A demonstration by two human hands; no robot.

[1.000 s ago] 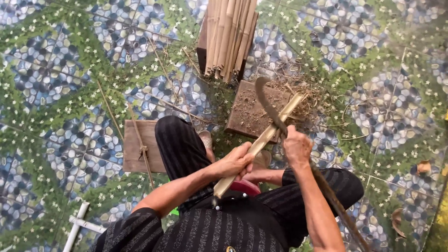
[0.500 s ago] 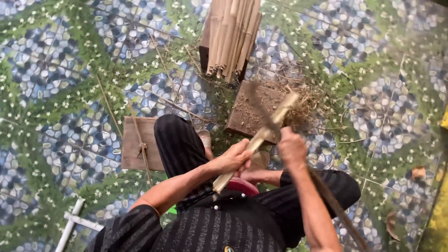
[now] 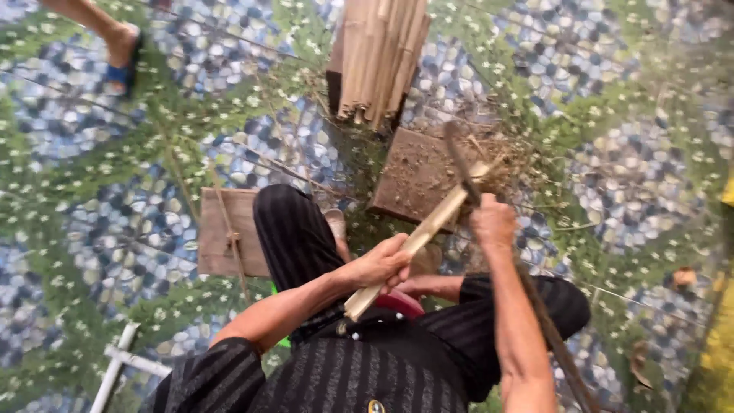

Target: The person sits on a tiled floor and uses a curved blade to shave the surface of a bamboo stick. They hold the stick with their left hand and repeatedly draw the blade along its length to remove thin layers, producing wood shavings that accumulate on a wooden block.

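We sit low on a patterned floor mat (image 3: 99, 191), knees wide in dark striped trousers, w/ a pale bamboo stick (image 3: 417, 241) slanting across our lap. Left hand (image 3: 381, 264) is clenched round the stick's lower third, butt end near our waist, far tip resting over the dark wooden block (image 3: 409, 172) in front of us. Right hand (image 3: 492, 222) is closed tight on the handle of a curved blade (image 3: 461, 160); blade edge now sits against the stick's upper part, right at the block. Vs half a sec ago: blade is lower and closer in, hooked tip no longer swung out past the stick but laid along it, so we judge a paring stroke is under way and not a fresh lift. Stick angle abt the same, left grip unchanged. Fibrous shavings (image 3: 527, 164) heap beside and beyond the block, touching its far edge. Bundle of split bamboo strips (image 3: 382, 53) stands just beyond the block. Flat board (image 3: 225, 233) lies by our left knee, a thin sliver across it. New in view top left: another person's foot (image 3: 122, 46) in a blue sandal, well apart from our work. White frame piece (image 3: 115, 371) at lower left.
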